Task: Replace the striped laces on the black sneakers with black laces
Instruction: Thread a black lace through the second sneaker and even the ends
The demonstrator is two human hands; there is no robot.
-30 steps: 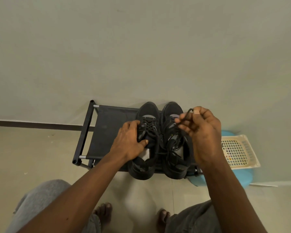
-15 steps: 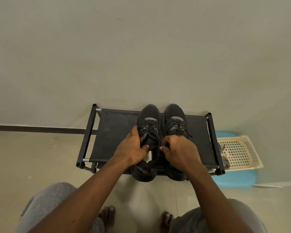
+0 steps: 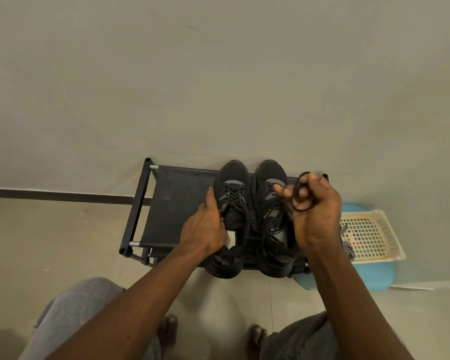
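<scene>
Two black sneakers stand side by side, toes to the wall, on a low black rack (image 3: 172, 203). The left sneaker (image 3: 231, 183) is laced in black and my left hand (image 3: 205, 227) grips its left side near the tongue. My right hand (image 3: 315, 211) is raised above the right sneaker (image 3: 269, 193), pinching a black lace (image 3: 300, 193) that loops around its fingers. More loose black lace lies over the right sneaker's opening. A striped lace (image 3: 347, 246) hangs at the basket's left edge, partly hidden by my right wrist.
A cream perforated basket (image 3: 369, 235) rests on a blue stool (image 3: 374, 276) to the right of the rack. The wall stands directly behind the rack. My knees in grey shorts and bare feet sit at the bottom on the tiled floor.
My right hand rose from the right sneaker's tongue and pulled a loop of black lace upward. My left hand stayed on the left sneaker.
</scene>
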